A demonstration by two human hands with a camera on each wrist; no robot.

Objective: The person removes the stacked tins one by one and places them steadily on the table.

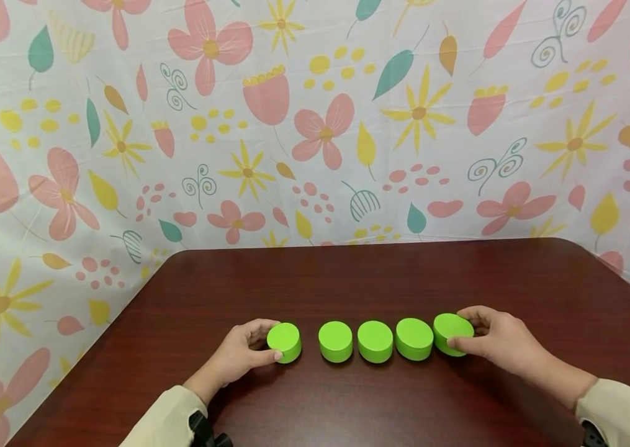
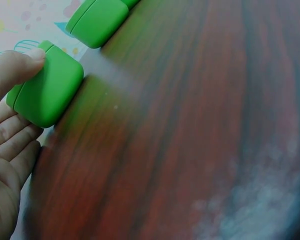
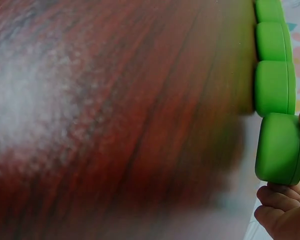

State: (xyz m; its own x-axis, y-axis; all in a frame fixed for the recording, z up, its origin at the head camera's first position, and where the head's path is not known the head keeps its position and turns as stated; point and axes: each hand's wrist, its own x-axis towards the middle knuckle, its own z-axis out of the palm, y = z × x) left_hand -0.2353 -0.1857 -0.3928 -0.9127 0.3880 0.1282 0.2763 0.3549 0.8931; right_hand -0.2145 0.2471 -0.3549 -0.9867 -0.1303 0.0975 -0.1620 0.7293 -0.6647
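Several small round bright-green boxes stand in a row, each with a lid seam that shows in the wrist views. My left hand (image 1: pixel 236 355) pinches the leftmost box (image 1: pixel 285 340) between thumb and fingers. In the left wrist view the thumb (image 2: pixel 20 70) lies over the top edge of that box (image 2: pixel 55 92). At the other end my right hand (image 1: pixel 507 343) grips the rightmost box (image 1: pixel 449 326), which tilts slightly. That box (image 3: pixel 277 150) is right beside its neighbour (image 3: pixel 272 87) in the right wrist view. A gap separates the leftmost box from the second box (image 1: pixel 335 338).
The boxes are on a dark reddish-brown wooden table (image 1: pixel 315 282) with rounded back corners. Behind it hangs a white cloth (image 1: pixel 348 198) printed with flowers and leaves. Between the two end boxes stand a middle box (image 1: pixel 375 338) and another box (image 1: pixel 414 335) close to it.
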